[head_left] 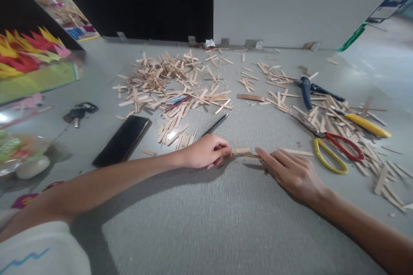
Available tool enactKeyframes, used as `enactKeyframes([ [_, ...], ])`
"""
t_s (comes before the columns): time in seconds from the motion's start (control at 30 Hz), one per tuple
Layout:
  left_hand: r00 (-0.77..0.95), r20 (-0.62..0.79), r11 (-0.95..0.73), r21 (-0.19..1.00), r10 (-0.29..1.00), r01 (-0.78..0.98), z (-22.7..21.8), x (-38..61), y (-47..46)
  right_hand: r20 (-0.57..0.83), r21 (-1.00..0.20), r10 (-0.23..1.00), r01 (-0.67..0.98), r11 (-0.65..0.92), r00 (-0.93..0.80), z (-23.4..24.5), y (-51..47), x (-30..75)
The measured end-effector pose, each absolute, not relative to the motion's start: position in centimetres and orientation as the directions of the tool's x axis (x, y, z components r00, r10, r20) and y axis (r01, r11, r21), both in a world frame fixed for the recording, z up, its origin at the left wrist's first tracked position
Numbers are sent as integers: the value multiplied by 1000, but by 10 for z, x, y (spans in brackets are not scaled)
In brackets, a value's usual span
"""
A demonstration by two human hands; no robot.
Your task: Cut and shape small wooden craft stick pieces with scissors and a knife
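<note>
The left hand (206, 151) and right hand (290, 172) meet at one small wooden stick (242, 151) that lies flat on the grey table (206, 223), near the middle of it. The L hand pinches the left end of the stick w/ thumb and fingertips, other fingers curled in. The R hand lies palm down, fingers stretched out and loosely together; its index tip touches the right end of the stick. So the stick is between both hands, low on the table surface.

Just behind the L hand lies a dark pen (215, 124), tilted. Left of it is a black phone (123, 140), screen off, and further left a bunch of keys (79, 112). Behind the pen is a big pile of cut sticks (171, 84), spread wide.

To the right of the R hand lie scissors (332, 148) w/ one red and one yellow handle loop, near the hand but apart. Behind them are blue pliers (306, 90) and a yellow-handled tool (368, 125), both among more stick pieces (371, 154).

At the far left stands a paper shape in red and yellow (26, 53). No writing or brand can be read anywhere; the printed things at the edges are too blurred.
</note>
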State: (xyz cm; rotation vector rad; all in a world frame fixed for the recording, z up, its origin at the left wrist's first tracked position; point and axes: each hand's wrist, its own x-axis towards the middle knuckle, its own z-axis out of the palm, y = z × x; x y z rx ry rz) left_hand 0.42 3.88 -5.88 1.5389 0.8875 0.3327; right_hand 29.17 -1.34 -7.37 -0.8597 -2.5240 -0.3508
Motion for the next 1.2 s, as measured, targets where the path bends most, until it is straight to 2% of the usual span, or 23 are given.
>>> enactKeyframes([
  [0.07, 655, -310, 74, 929, 689, 362, -57, 2, 40, 452, 128, 478, 585, 801, -753, -71, -14, 293],
  [0.33, 630, -314, 37, 911, 710, 412, -53, 3, 36, 403, 157, 517, 613, 774, -755, -67, -14, 290],
  [0.77, 648, -330, -63, 861, 687, 505, -43, 3, 36, 407, 201, 480, 588, 783, -777, -63, -16, 289],
  [1.0, 713, -128, -327, 823, 690, 464, -56, 1, 32, 326, 344, 442, 540, 768, -836, -48, -21, 280],
  [1.2, 741, -104, -382, 805, 663, 454, -62, 1, 30, 198, 557, 407, 444, 702, -892, -24, -31, 266],
])
